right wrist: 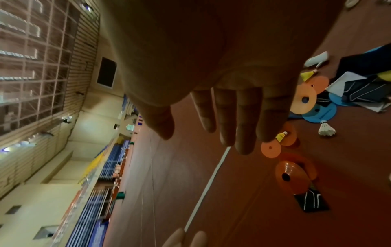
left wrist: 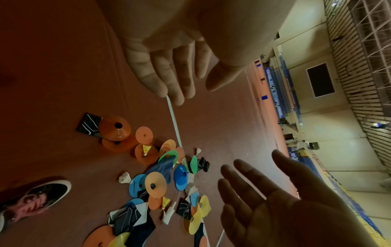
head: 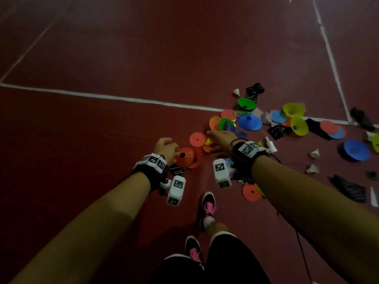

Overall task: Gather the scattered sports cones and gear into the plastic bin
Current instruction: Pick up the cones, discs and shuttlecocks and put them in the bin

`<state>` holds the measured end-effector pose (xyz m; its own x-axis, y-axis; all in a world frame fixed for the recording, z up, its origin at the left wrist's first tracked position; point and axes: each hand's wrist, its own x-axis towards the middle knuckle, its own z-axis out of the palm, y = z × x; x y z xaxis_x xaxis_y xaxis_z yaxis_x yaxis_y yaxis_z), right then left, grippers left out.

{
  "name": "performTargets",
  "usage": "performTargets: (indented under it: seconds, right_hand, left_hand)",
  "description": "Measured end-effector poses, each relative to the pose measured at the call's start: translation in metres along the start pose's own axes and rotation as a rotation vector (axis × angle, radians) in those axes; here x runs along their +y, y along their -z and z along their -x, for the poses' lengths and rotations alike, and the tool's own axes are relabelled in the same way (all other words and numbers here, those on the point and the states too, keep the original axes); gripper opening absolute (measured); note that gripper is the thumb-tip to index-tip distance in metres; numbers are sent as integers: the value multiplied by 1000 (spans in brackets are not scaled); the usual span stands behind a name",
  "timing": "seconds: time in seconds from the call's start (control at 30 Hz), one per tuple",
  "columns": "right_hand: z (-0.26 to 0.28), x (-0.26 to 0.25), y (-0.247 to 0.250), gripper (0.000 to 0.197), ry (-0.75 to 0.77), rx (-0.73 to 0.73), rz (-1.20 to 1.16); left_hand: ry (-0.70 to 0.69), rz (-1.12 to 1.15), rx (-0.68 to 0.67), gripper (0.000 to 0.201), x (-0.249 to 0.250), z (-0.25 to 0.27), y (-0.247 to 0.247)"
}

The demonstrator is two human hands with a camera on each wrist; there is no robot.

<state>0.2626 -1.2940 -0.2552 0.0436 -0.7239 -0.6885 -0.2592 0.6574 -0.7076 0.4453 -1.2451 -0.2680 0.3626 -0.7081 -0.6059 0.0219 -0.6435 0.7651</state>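
Both of your hands are empty and relaxed: your left hand (head: 165,147) hovers with loosely bent fingers just above the upright orange plastic dome cone (head: 184,156), and your right hand (head: 222,138) reaches out flat over the scatter beyond it. Take that orange cone as your anchor. Judging from how it sits, it rests on a flat orange disc with a black striped fabric piece (left wrist: 87,124) tucked under its near edge, so pinch the cone by its rim and lift straight up, or you will likely drag the fabric along. With the right hand, the flat orange disc marker with a centre hole (head: 197,139), just beyond the cone, looks the easiest pick; slide a fingertip under its edge, since it lies flush on the dark red court floor (head: 123,48). The plastic bin shows in no view, so find it before you load up. The head view hides your palms; the left wrist view shows both held open, and reveals a yellow feathered shuttlecock (left wrist: 146,149) lying on a disc past the cone, which your right hand covers from above.
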Motion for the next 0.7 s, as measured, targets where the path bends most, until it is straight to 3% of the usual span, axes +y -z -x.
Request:
performTargets:
  seconds: [0.13, 0.3, 0.5, 0.7]
  right_hand:
    - [-97, -11, -15, 43, -49, -106, 52]
    - [-214, 8, -39, 45, -136, -116, 87]
    - [-341, 90, -70, 32, -268, -127, 140]
    - [-484, 176, -124, 36, -298, -89, 126]
  left_hand:
    - [11, -7, 60, 33, 8, -88, -16]
    - [77, 56, 122, 31, -6, -191, -32]
    - [246, 199, 184, 34, -83, -310, -53]
    - [241, 220, 131, 32, -161, -442, -81]
